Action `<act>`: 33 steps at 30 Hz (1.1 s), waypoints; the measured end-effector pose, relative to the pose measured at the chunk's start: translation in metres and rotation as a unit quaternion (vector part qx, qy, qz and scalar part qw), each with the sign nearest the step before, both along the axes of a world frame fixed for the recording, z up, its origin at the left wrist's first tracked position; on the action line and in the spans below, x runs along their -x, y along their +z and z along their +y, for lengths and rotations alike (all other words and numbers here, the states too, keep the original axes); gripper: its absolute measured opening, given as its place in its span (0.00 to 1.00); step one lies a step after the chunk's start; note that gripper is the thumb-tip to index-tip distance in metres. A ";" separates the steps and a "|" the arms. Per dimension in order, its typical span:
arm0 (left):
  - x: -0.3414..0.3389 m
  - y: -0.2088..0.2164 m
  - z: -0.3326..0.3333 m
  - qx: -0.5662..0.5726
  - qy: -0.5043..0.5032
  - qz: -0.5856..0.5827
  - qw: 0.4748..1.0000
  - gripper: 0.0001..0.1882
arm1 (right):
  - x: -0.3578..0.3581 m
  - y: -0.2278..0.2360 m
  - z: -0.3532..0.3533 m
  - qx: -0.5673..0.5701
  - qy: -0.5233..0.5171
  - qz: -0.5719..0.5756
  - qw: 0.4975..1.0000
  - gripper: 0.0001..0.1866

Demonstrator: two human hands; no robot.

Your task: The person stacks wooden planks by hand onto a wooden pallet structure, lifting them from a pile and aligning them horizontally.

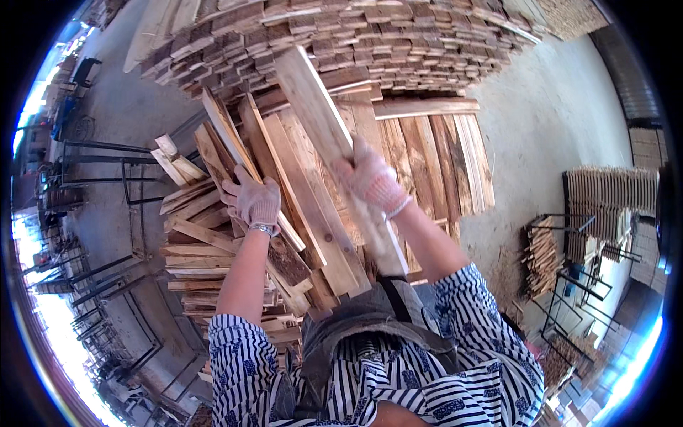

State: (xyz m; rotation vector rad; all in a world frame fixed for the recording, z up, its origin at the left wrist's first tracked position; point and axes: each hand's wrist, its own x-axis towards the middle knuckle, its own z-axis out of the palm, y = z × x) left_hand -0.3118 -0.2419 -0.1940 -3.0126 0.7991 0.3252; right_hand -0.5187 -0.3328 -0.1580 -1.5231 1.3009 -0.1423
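Note:
In a pale knit glove, my right hand (371, 178) is closed round the edge of a long light wooden board (313, 96). The board is tilted above the stack, one end toward the far pile and the other close to my apron. My left hand (255, 199), gloved too, rests with bent fingers over a narrow wooden plank (226, 132) on the left of the stack; whether it grips the plank is hidden under the palm. Between the hands lie several loose boards (313, 192), slanted side by side.
Across the far side stands a large pile of stacked boards (398, 43). Flat boards (434, 156) lie in a row on the right. Short offcuts (196, 267) are heaped at the left. Black metal frames (128, 178) stand on the concrete floor (548, 107), with more stacked wood (605, 192) far right.

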 end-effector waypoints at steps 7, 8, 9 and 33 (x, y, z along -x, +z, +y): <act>0.006 -0.011 -0.007 0.031 -0.017 -0.065 0.997 0.39 | -0.024 -0.087 -0.004 0.113 0.103 0.253 0.955 0.30; 0.009 -0.008 -0.008 0.014 -0.010 -0.057 0.998 0.39 | -0.024 -0.096 -0.007 0.129 0.078 0.248 0.957 0.31; 0.008 -0.008 -0.011 0.012 -0.007 -0.056 0.998 0.39 | -0.020 -0.102 -0.015 0.074 0.089 0.197 0.974 0.35; -0.021 -0.057 0.005 -0.027 -0.104 -0.125 0.986 0.30 | 0.145 -0.101 0.026 -0.194 -0.153 -0.427 0.870 0.59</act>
